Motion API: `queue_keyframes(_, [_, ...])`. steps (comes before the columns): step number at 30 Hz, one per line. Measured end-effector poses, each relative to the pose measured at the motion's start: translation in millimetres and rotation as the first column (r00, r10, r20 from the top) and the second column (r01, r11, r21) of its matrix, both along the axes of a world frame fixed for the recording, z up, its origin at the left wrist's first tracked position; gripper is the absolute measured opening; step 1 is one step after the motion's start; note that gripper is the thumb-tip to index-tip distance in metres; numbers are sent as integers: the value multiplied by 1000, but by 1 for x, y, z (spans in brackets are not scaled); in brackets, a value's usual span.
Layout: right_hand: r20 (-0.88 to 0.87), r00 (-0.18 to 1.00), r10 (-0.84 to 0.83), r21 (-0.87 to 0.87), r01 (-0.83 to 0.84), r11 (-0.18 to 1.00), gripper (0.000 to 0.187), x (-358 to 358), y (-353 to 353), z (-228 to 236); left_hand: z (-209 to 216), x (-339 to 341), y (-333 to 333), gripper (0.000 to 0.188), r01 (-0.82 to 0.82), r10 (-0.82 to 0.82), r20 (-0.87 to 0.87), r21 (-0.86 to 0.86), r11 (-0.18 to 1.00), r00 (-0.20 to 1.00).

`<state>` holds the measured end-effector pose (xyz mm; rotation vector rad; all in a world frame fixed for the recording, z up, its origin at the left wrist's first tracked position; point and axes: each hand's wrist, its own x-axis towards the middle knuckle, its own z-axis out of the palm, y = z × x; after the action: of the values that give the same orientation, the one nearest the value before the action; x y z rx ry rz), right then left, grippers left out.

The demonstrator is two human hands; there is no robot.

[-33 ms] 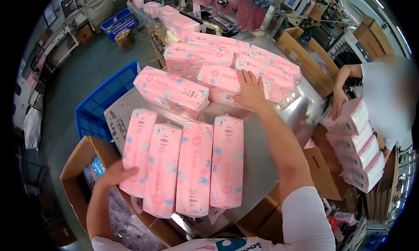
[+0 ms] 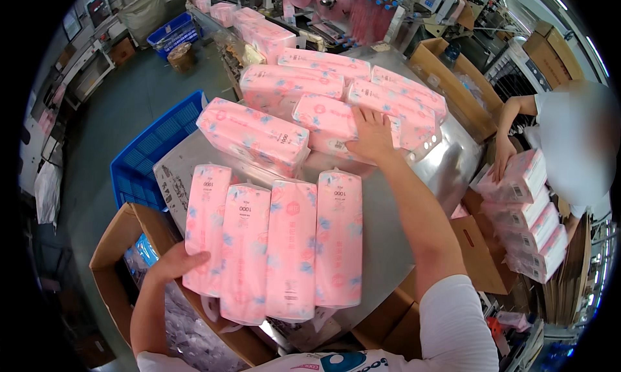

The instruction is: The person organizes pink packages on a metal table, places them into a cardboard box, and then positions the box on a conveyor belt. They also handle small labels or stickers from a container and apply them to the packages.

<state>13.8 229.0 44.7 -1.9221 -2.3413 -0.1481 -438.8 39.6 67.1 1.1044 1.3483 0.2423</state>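
Several pink plastic-wrapped packs lie side by side in a row on a shiny metal table. My left hand presses against the near end of the leftmost pack, over an open cardboard box. My right hand is stretched forward and lies flat on a pink pack in the heap farther back. More pink packs are piled behind it and along a conveyor.
A blue plastic crate stands left of the table. A co-worker at the right holds a stack of pink packs beside open cardboard boxes. Machinery and flat cartons fill the back and right edge.
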Motion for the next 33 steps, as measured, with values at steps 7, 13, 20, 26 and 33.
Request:
queue_keyframes(7, [-152,951,-270,-723,80,686,67,48,-117,68,-35,4,-36,55,-77,139,206,-281,956,969])
queue_keyframes(13, [-485,-38,-873,-864,-134,486,69,84,-196,2,-56,54,-15,54,-214,315,364,-292,932,877])
queue_keyframes(20, [-704,2,-710,-696,196,691,64,137,-311,57,-25,83,-38,49,-266,316,432,-174,948,844])
queue_keyframes(26, [-820,-408,-401,-527,266,807,72,259,-567,121,-3,212,-74,53,189,-249,383,188,964,890])
queue_keyframes(33, [-505,-526,-684,-847,454,276,44,208,-780,-89,-153,370,-216,48,555,-498,290,-160,817,817])
